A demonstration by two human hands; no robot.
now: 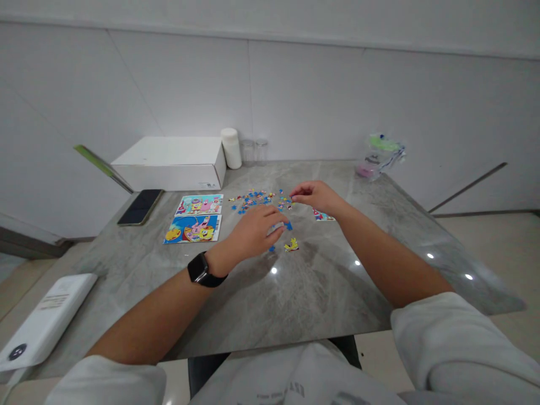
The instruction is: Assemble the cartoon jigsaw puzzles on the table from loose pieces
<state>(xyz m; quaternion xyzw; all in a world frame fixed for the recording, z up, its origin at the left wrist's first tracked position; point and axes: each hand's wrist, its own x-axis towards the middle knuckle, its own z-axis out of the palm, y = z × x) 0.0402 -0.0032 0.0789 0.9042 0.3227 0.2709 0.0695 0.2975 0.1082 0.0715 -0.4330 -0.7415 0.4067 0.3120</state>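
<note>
1. Nearest us, our white sleeves (pixel 464 343) frame the grey marble table (pixel 304 304).
2. Our left hand (pixel 253 232), a black watch (pixel 201 270) on its wrist, curls loosely over a blue puzzle piece (pixel 288 225); we cannot tell whether it grips.
3. Just beside lies a yellow piece (pixel 291 244).
4. Our right hand (pixel 314 194) pinches at the scattered pieces (pixel 257 198).
5. Two cartoon pictures (pixel 196 219) lie left, near a phone (pixel 140 206) and white box (pixel 172 162).

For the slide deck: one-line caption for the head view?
Both hands, left and right, pick among loose puzzle pieces on a grey table, beside two picture cards.
</note>
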